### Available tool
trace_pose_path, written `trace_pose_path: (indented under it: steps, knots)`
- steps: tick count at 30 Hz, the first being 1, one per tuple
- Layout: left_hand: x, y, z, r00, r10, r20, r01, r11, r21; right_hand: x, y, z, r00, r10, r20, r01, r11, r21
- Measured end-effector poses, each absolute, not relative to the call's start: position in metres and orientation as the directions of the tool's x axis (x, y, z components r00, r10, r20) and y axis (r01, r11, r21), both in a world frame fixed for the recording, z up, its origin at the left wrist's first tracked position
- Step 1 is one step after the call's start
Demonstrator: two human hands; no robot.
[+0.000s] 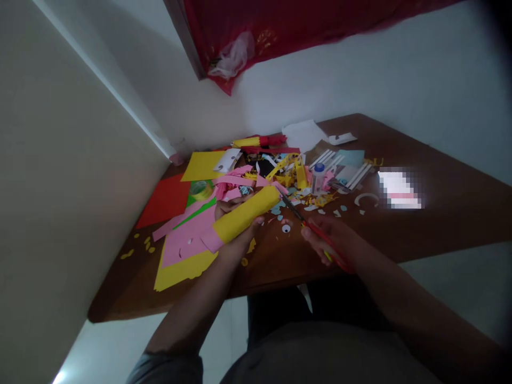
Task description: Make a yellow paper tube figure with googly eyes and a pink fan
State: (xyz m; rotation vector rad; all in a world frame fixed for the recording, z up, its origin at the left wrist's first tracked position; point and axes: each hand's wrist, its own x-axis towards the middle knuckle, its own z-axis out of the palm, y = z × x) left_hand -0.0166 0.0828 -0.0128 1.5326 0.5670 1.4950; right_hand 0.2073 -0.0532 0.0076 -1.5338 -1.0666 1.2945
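Observation:
My left hand (244, 230) is wrapped round a yellow paper tube (246, 214) with a pink band at its lower end, holding it tilted above the table. In my right hand (326, 237) is a pair of scissors (332, 246) with red handles. The blade tips reach the tube's upper right end; whether they touch its edge is hard to tell. A googly eye (286, 229) lies on the table between my hands. Under my left forearm are a pink paper sheet (188, 237) and a yellow paper sheet (172, 278).
Behind my hands lies a heap of paper scraps (280, 165) with a blue-capped glue bottle (318, 178). A tape roll (201, 190) rests on coloured sheets at left. A bright blurred rectangle (400, 188) is at right. Walls border the brown table (256, 272).

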Motion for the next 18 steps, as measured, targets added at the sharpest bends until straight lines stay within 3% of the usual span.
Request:
trace_pose_path:
  steps: [7,13,18]
  knots:
    - [-0.016,0.083,-0.014,0.131,0.852,0.506,-0.235,-0.47,0.851,0.205,-0.056,0.007,0.124,0.928,-0.353,-0.042,-0.35,-0.936]
    - [-0.016,0.092,-0.02,0.14,0.84,0.524,-0.258,-0.48,0.839,0.205,-0.052,0.015,0.113,0.919,-0.377,-0.01,-0.378,-0.926]
    - [-0.017,0.097,-0.018,0.203,0.701,0.684,-0.269,-0.632,0.727,0.214,-0.051,0.014,0.014,0.95,-0.312,0.064,-0.313,-0.948]
